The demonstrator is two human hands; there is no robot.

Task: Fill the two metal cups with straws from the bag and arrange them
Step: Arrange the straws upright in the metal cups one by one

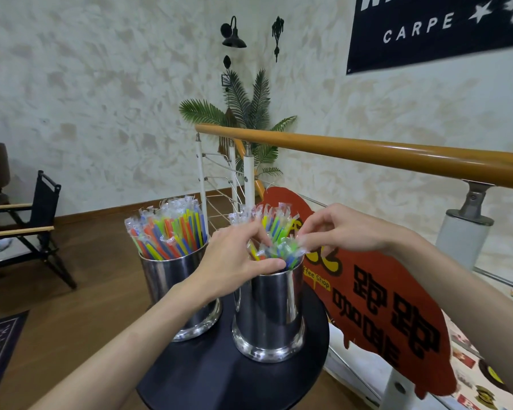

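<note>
Two shiny metal cups on the small round black table (208, 377), both with a flared base and mirror-like walls. Going left to right: the left cup (172, 288) is packed with wrapped straws (168, 232), red, orange, yellow, green and blue ones in clear plastic sleeves, fanned out and leaning toward the left. Too many to count from where I'm watching, easily a couple dozen.

Next to it, almost touching, is the right cup (268, 315). Its straws (274, 232) are mostly green, yellow and blue, some standing tall at the back, a shorter clump sitting low at the rim.

I see two hands, both on that right cup. The left hand (234, 261) comes in from the lower left, thumb lying along the rim, fingers curled in around the low straws. The right hand (341, 229) reaches from the right, fingertips (304, 239) pinched on the wrapper ends of the same clump.

Behind the table there's one red sign (376, 294) with black lettering and an orange handrail (367, 152).
</note>
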